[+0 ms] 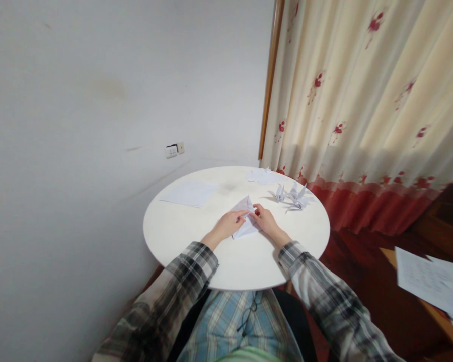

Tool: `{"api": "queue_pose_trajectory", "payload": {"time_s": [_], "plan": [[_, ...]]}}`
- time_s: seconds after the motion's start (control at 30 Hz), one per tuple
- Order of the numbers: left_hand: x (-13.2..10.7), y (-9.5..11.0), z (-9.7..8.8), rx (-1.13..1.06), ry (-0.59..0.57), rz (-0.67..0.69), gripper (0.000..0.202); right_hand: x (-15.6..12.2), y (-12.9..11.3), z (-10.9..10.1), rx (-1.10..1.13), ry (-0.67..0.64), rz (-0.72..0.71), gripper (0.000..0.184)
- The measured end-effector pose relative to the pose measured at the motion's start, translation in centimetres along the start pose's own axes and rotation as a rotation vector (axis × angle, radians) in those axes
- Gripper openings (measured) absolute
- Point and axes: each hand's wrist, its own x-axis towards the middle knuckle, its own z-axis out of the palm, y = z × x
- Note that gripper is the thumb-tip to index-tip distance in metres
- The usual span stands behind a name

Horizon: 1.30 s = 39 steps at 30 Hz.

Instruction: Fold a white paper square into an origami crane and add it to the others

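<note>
Soft indoor light, its source impossible to place, leaves the round white tabletop (181, 239) bright, with faint shade under the paper cranes (298, 202) and beside the right cuff (292, 254). The red-brown floor (358, 254) sinks dark. Creases in the folded paper (246, 232) look soft; handwriting on the loose sheets (425, 279) blurs. Wide-angle distortion stretches the plaid sleeves (162, 296).

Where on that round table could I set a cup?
The white table is bare between the left hand, the flat sheet and the left rim, and along the near rim between the plaid sleeves. The right hand and folded paper crowd the middle; paper cranes, the back right.
</note>
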Motion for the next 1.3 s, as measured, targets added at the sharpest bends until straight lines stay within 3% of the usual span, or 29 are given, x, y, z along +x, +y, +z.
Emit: {"api": "queue_pose_trajectory", "payload": {"time_s": [0.17,0.37,0.5,0.73,0.93,1.1,1.3], "plan": [[-0.1,0.2,-0.2,0.018,0.034,0.018,0.032,0.4,0.6,0.4,-0.077,0.004,0.012,0.020],[0.1,0.6,-1.1,0.076,0.307,0.003,0.021,0.4,0.8,0.2,-0.153,0.031,0.094,0.018],[0.3,0.2,-0.9,0.128,0.402,-0.108,0.025,0.5,0.9,0.2,-0.138,0.014,0.145,0.017],[0.2,-0.5,-0.4,0.045,0.231,-0.355,0.033,0.5,0.8,0.1,-0.137,-0.029,0.171,0.018],[0.1,-0.4,-0.5,0.099,0.090,-0.411,0.040,0.2,0.4,0.0,-0.046,-0.041,0.148,0.040],[0.2,-0.6,-0.7,0.208,0.040,-0.375,0.030,0.1,0.2,0.0,-0.003,-0.049,0.084,0.036],[0.0,-0.5,-1.0,0.240,0.062,-0.386,0.024,-0.2,-0.1,0.0,0.048,-0.075,-0.023,0.029]]}}
